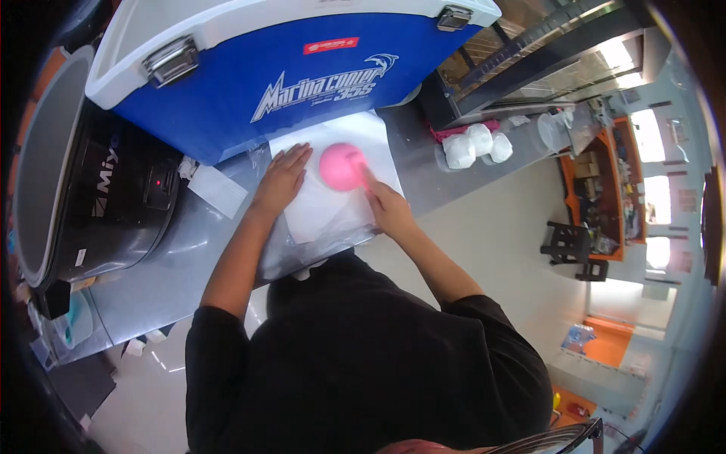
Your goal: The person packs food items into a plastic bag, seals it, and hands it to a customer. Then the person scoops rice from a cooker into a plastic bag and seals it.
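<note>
My left hand [287, 177] rests palm down on the left part of a white sheet [332, 213], its fingers extended and holding nothing. A round pink object [339, 168], perhaps a bowl or the head of a utensil, is over the sheet to the right of that hand. In my right hand [391, 211] is a pink handle [363, 172] that crosses the round object's right side. Blur hides whether the two pink parts are joined. The sheet lies on a steel table [164, 289], with clear plastic film [323, 258] along its near edge.
A blue and white cooler box [238, 74] stands just beyond the sheet. At left is a black electric cooker or warmer pot [136, 187], with a paper slip [218, 190] beside it. White wrapped bundles [476, 144] sit at right below a glass-panelled cabinet [544, 62].
</note>
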The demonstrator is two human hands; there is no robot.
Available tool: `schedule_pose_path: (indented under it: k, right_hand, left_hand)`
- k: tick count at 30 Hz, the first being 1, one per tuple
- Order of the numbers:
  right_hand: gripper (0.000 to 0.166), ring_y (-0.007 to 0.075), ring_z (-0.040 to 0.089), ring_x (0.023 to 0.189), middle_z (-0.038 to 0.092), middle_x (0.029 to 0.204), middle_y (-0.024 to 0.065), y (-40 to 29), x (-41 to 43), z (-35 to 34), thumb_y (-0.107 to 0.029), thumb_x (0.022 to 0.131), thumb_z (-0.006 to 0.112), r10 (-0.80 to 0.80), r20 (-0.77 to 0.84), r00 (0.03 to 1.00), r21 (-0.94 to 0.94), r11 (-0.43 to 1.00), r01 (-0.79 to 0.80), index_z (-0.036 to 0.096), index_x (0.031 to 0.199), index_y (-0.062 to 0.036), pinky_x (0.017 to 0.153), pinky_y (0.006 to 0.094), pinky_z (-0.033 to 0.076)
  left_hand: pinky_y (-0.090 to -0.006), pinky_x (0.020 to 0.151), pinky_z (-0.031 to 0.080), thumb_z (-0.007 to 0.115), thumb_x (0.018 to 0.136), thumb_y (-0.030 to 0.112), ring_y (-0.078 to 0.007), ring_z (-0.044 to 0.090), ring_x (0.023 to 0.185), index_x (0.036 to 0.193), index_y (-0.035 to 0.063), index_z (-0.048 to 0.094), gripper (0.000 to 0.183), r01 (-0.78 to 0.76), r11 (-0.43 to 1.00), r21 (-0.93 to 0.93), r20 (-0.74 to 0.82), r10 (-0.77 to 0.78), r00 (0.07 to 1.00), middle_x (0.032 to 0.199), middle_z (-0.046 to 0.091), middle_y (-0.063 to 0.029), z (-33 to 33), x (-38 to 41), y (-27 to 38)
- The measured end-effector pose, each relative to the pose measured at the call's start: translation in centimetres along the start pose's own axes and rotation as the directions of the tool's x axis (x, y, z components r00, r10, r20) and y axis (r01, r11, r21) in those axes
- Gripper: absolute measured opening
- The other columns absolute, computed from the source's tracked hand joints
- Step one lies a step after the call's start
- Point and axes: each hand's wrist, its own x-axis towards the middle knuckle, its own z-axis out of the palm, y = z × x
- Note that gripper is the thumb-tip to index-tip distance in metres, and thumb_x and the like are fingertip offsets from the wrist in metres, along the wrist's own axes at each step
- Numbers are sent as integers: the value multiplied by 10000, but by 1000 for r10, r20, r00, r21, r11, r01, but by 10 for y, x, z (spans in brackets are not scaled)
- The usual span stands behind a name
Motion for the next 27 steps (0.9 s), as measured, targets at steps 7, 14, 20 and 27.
schedule_pose_path:
  k: [7,14,20,27]
  right_hand:
    - [604,324,535,882,531,1037,189,76,13,-41,14,798,481,-14,-254,967,218,973,72,326,1359,-147,813,371,414]
    - [500,289,424,1021,446,1159,77,94,22,-64,-64,707,565,-266,-159,951,-291,933,213,515,1179,-221,866,472,288]
    - [203,235,435,982,502,1029,22,91,28,-38,-199,673,673,-457,235,858,182,888,423,594,854,-152,815,390,323]
    - [227,207,446,926,519,958,2,104,42,-24,-254,667,689,-563,294,773,153,826,543,568,819,-136,801,373,323]
  left_hand:
    - [-334,729,461,690,694,64,-260,570,852,760,22,659,83,283,934,-220,-318,-342,884,940,614,-92,-30,-26,18]
    - [-371,753,419,687,698,107,-305,546,879,860,22,607,199,761,618,195,-690,-465,554,947,560,-147,-67,-119,20]
    - [-377,832,338,706,664,133,-241,511,991,983,112,573,346,345,922,177,-90,-333,938,1026,564,-46,-53,-86,84]
    - [-370,792,335,715,631,177,-177,517,874,757,142,609,168,253,963,94,146,-264,953,853,583,32,-34,-64,67]
